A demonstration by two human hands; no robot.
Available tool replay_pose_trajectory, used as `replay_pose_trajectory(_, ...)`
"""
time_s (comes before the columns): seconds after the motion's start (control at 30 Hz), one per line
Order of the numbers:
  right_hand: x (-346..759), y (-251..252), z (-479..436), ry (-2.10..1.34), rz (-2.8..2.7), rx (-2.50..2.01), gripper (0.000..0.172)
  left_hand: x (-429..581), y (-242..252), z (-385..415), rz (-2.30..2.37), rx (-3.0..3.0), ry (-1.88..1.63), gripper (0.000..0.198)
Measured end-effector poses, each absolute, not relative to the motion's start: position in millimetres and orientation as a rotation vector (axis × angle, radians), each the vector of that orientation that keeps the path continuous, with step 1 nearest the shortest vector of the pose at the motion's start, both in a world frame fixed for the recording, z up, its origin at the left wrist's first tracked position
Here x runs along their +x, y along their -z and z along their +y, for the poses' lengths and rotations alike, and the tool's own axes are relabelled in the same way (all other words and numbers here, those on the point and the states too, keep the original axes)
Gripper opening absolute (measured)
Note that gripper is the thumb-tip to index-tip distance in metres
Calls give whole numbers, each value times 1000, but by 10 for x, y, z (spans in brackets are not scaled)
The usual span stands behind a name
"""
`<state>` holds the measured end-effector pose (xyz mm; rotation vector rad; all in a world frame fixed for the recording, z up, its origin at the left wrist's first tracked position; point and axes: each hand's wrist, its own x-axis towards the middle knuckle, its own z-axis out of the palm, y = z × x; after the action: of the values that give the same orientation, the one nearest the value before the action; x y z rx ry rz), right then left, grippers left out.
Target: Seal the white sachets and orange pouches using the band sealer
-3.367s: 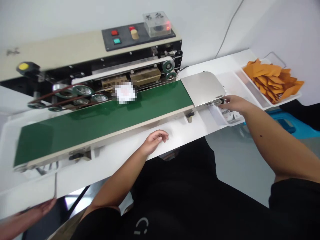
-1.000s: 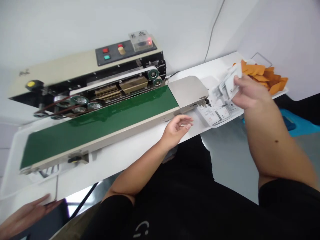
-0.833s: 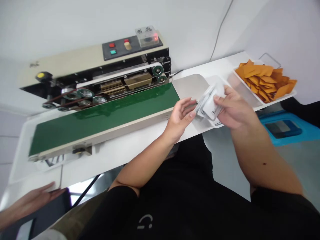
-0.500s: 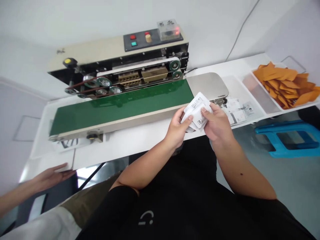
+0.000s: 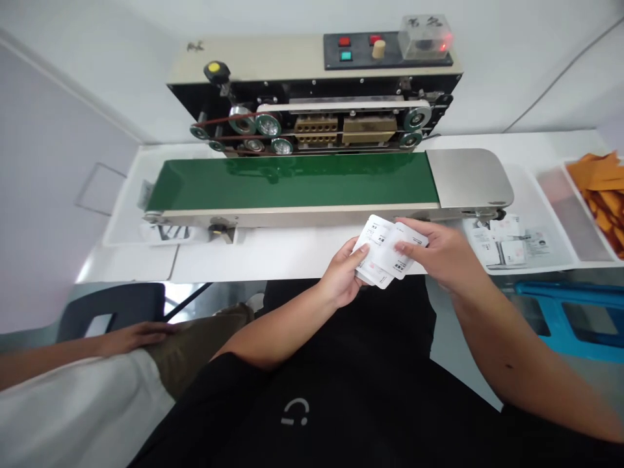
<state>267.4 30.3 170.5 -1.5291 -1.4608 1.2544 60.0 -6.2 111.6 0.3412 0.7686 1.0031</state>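
Several white printed packets [image 5: 379, 244] with rounded corners lie fanned out between my two hands, just in front of the conveyor. My left hand [image 5: 344, 273] is closed on the left side of the fan, its thumb on top. With thumb and fingers, my right hand [image 5: 439, 252] pinches the packets at the right side. The green conveyor belt [image 5: 297, 185] of a sealing machine [image 5: 312, 97] runs behind them. Similar packets [image 5: 509, 240] lie in a white tray [image 5: 560, 250] to the right of my right hand.
A bin of orange pouches [image 5: 602, 195] stands at the far right, with a blue stool [image 5: 575, 318] below. At the left, another person's hand [image 5: 139, 337] rests on their leg. A white tray [image 5: 117, 221] stands under the conveyor's left end.
My view has turned to the right. The packets between my hands are now fanned wider. The other person's hand has moved from the table edge down to their leg.
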Motion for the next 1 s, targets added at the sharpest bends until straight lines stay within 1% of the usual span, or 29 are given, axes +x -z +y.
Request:
replay_pose_trajectory(0.07,2624,-1768,325,-1241,-1594,-1514,33,532,-1097,-85,794,325,-1004,56)
replay_pose_trajectory(0.13,2565,-1837,343,-1226,-1729,-1472,26,483,-1087,-102,812,311,-1005,58)
replay_pose_trajectory(0.27,2483,-1945,354,-1219,-1882,-1438,20,394,-1048,-150,853,310,-1042,56)
replay_pose_trajectory(0.4,2485,-2007,350,-1357,-1775,-1461,14,288,-943,-199,894,341,-1067,53)
replay_pose_trajectory(0.5,2551,-2027,412,-1521,-1533,-1426,21,210,-857,-218,906,323,-1064,53)
replay_pose_trajectory(0.57,2639,-2028,504,-1534,-1319,-1387,27,166,-815,-224,915,293,-1069,54)
replay_pose_trajectory(0.67,2828,-2025,701,-1478,-1050,-1361,51,117,-783,-229,918,273,-1061,56)
replay_pose_trajectory(0.7,2896,-2027,775,-1463,-992,-1362,57,106,-778,-230,914,272,-1054,56)
replay_pose_trajectory(0.73,2961,-2030,850,-1448,-951,-1366,57,98,-773,-230,911,272,-1048,56)
replay_pose_trajectory(0.77,3022,-2036,925,-1431,-923,-1375,52,93,-768,-229,910,273,-1045,54)
replay_pose_trajectory(0.9,3179,-2066,1225,-1395,-829,-1434,24,85,-746,-213,914,288,-1037,51)
replay_pose_trajectory(0.93,3195,-2072,1299,-1377,-793,-1457,20,86,-742,-207,914,293,-1033,50)
replay_pose_trajectory(1.0,3196,-2080,1443,-1328,-730,-1514,20,89,-736,-191,914,300,-1026,51)
